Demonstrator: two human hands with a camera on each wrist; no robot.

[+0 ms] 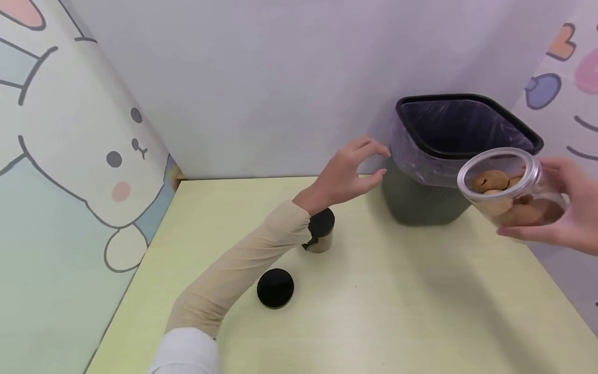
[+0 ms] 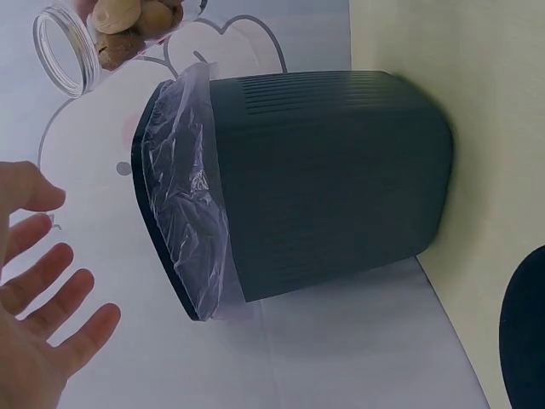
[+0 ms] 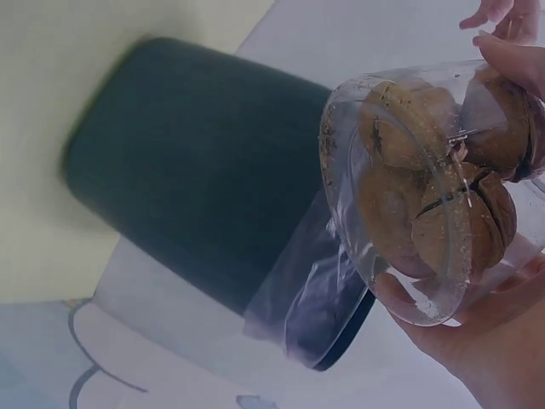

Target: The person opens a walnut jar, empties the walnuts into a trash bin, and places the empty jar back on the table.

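I see a pale yellow table [image 1: 374, 311] set into a corner, and I take the dark bin [image 1: 430, 200] standing on it as my landmark. The bin is lined with a thin clear bag [image 1: 411, 156] folded over its black rim, and it stands at the far side of the table, close to the back wall.

My right hand [image 1: 567, 213] holds a clear plastic jar [image 1: 506, 187] just in front of the bin's rim, on its right side. The fingers and thumb curl round the jar's body. The jar is tipped on its side with its open mouth turned toward the bin, and brown walnuts [image 3: 426, 187] lie inside it.

My left hand [image 1: 348, 174], in a beige sleeve [image 1: 243, 270], hovers just left of the bin. Its fingers are spread and loosely bent, and it holds nothing. From the head view I cannot tell whether a fingertip touches the bag, but the wrist view shows the hand apart from it.

Nearer me than the bin, to its left, a small jar with a black lid [image 1: 320, 231] stands on the table. A loose black lid [image 1: 275, 288] lies flat, nearer still.
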